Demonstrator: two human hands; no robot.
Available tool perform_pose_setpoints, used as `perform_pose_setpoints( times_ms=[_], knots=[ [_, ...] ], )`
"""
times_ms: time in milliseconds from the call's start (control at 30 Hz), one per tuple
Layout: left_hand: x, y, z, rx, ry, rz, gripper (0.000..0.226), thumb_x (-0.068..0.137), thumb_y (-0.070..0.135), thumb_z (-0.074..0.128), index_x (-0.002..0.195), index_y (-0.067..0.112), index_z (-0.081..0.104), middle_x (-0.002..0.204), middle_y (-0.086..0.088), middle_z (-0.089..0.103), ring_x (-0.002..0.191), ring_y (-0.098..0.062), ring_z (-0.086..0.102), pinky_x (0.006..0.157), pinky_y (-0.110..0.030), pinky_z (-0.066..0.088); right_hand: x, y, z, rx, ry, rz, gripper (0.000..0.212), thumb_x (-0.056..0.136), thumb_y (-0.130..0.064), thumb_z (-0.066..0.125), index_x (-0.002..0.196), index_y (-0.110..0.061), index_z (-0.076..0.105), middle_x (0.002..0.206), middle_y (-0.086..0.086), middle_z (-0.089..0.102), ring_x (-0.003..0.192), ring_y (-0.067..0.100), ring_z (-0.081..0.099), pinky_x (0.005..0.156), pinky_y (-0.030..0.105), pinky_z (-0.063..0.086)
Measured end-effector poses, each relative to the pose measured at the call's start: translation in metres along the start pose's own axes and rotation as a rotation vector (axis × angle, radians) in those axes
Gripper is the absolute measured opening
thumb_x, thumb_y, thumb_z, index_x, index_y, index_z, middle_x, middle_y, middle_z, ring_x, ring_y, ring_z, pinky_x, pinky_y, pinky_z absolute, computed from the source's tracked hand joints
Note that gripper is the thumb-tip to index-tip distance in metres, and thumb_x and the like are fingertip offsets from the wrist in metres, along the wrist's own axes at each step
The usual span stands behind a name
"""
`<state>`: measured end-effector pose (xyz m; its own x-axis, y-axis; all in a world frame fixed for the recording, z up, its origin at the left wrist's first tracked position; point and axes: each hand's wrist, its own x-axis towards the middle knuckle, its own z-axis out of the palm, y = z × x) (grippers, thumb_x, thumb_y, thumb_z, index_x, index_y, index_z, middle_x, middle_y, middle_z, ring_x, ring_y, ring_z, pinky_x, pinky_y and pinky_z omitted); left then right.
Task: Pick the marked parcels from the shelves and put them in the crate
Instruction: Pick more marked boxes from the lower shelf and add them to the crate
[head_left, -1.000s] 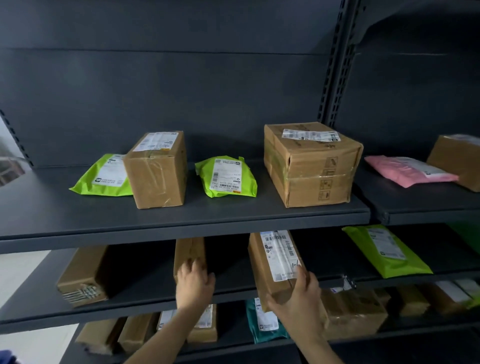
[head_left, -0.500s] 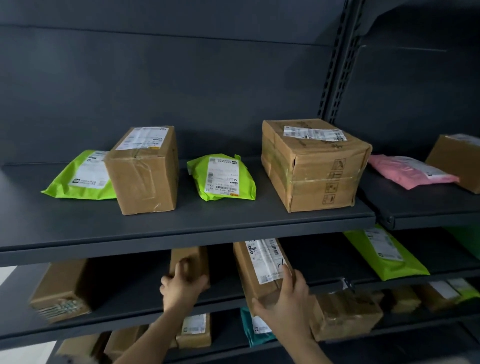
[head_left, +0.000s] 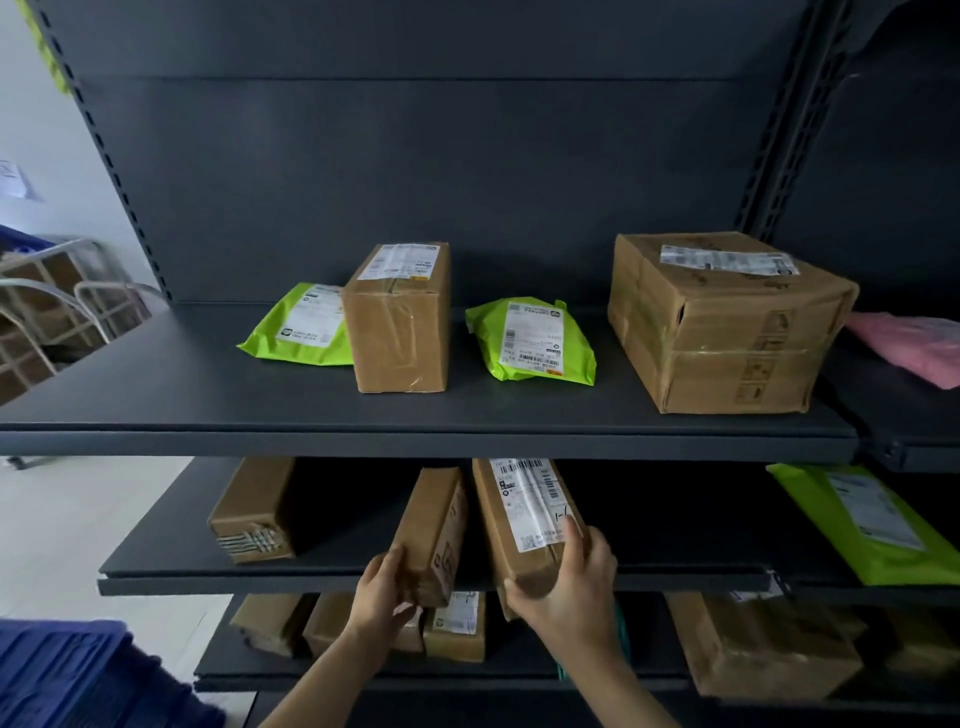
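Gripping two brown boxes at once, both on the middle shelf (head_left: 171, 551).

- Left hand (head_left: 387, 590): curled round the near end of the narrow box (head_left: 434, 525), with the fingers under its lower corner.
- Right hand (head_left: 571, 577): clasped round the near end of the labelled box (head_left: 506, 545), thumb lying up beside the label.
- Both boxes sit tilted. Their near ends overhang the shelf's front lip and their far ends run back beneath the upper shelf (head_left: 415, 441).

Judgement: an end grip suits drawing long boxes out lengthways from a low gap. The labelled box is kept label-up, so the handwritten mark (head_left: 562, 516) stays readable. That would confirm it as a marked parcel.

Not resolved:
- No label shows on the narrow box, so whether it is marked cannot be told.
- The far ends of both boxes are hidden by the upper shelf.
- The blue crate (head_left: 62, 670) is cut off at the lower-left corner and blurred. It is probably the destination, though its opening is not in view.
- Parcels on the bottom shelf are partly behind the forearms.
- The pink mailer (head_left: 914, 348) at the right edge is smeared.
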<state>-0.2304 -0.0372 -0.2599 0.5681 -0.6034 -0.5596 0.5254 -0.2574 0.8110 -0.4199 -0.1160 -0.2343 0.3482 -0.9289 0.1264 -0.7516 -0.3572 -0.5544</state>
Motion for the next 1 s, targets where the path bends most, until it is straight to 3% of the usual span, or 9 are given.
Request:
perform_pose_setpoints(
  times_ms=[100, 233, 333, 467, 633, 733, 833, 1000],
  knots=[
    [0.002, 0.001, 0.002, 0.22, 0.085, 0.157, 0.042, 0.096, 0.039, 0.047, 0.126, 0.009, 0.046, 0.115, -0.016, 0.061, 0.099, -0.029, 0.058, 0.092, -0.048, 0.046, 0.001, -0.002, 0.002, -0.014, 0.003, 0.0, 0.102, 0.071, -0.063, 0.061, 0.147, -0.019, 0.01, 0.146, 0.012, 0.015, 0.13, 0.023, 0.02, 0.106, 0.03, 0.033],
    [-0.002, 0.007, 0.017, 0.614, 0.099, 0.364, 0.079, 0.079, 0.047, 0.069, 0.141, 0.015, 0.031, 0.123, -0.004, 0.054, 0.105, -0.018, 0.054, 0.086, -0.032, 0.045, 0.002, -0.003, 0.005, -0.027, 0.014, -0.006, 0.103, 0.07, -0.064, 0.062, 0.146, -0.019, 0.01, 0.147, 0.011, 0.013, 0.13, 0.023, 0.021, 0.106, 0.029, 0.033],
    [0.003, 0.01, 0.032, 0.836, 0.114, 0.375, 0.097, 0.074, 0.049, 0.071, 0.147, 0.02, 0.016, 0.135, -0.01, 0.042, 0.124, -0.027, 0.042, 0.098, -0.04, 0.043, 0.002, -0.006, 0.007, -0.029, 0.024, -0.005, 0.103, 0.068, -0.063, 0.064, 0.146, -0.019, 0.012, 0.146, 0.011, 0.014, 0.129, 0.023, 0.021, 0.104, 0.029, 0.034],
    [0.009, 0.016, 0.046, 0.942, 0.159, 0.326, 0.101, 0.072, 0.047, 0.073, 0.148, 0.021, 0.01, 0.133, -0.012, 0.04, 0.122, -0.031, 0.045, 0.098, -0.045, 0.047, 0.003, -0.005, 0.009, -0.022, 0.048, -0.007, 0.103, 0.066, -0.063, 0.067, 0.144, -0.019, 0.017, 0.145, 0.01, 0.017, 0.128, 0.022, 0.023, 0.102, 0.029, 0.035],
    [0.013, 0.021, 0.039, 0.79, 0.175, 0.313, 0.071, 0.076, 0.027, 0.07, 0.134, 0.008, 0.035, 0.121, -0.011, 0.049, 0.103, -0.024, 0.052, 0.08, -0.033, 0.048, 0.017, 0.0, 0.005, 0.0, 0.062, 0.042, 0.097, 0.07, -0.059, 0.066, 0.146, -0.018, 0.022, 0.145, 0.015, 0.019, 0.13, 0.027, 0.024, 0.102, 0.031, 0.038],
    [0.011, 0.021, 0.025, 0.412, 0.117, 0.209, 0.046, 0.083, 0.02, 0.067, 0.122, 0.001, 0.049, 0.107, -0.013, 0.062, 0.095, -0.027, 0.062, 0.077, -0.036, 0.054, 0.03, 0.005, 0.002, 0.013, 0.1, 0.049, 0.088, 0.071, -0.054, 0.07, 0.142, -0.018, 0.033, 0.143, 0.019, 0.023, 0.13, 0.031, 0.026, 0.1, 0.036, 0.04],
    [0.006, 0.018, 0.013, 0.083, 0.024, 0.116, 0.021, 0.091, 0.015, 0.059, 0.105, -0.002, 0.057, 0.094, -0.018, 0.067, 0.086, -0.03, 0.066, 0.07, -0.039, 0.056, 0.042, 0.004, 0.0, 0.012, 0.1, 0.066, 0.085, 0.073, -0.055, 0.069, 0.143, -0.022, 0.033, 0.145, 0.018, 0.02, 0.133, 0.031, 0.023, 0.099, 0.036, 0.042],
    [-0.004, 0.015, 0.004, 0.013, -0.036, 0.168, 0.011, 0.095, 0.013, 0.052, 0.095, 0.004, 0.058, 0.088, -0.01, 0.061, 0.078, -0.022, 0.059, 0.079, -0.04, 0.049, 0.053, -0.006, -0.001, -0.043, 0.06, 0.069, 0.086, 0.076, -0.059, 0.063, 0.145, -0.024, 0.026, 0.15, 0.018, 0.014, 0.136, 0.031, 0.021, 0.098, 0.034, 0.043]
  ],
)
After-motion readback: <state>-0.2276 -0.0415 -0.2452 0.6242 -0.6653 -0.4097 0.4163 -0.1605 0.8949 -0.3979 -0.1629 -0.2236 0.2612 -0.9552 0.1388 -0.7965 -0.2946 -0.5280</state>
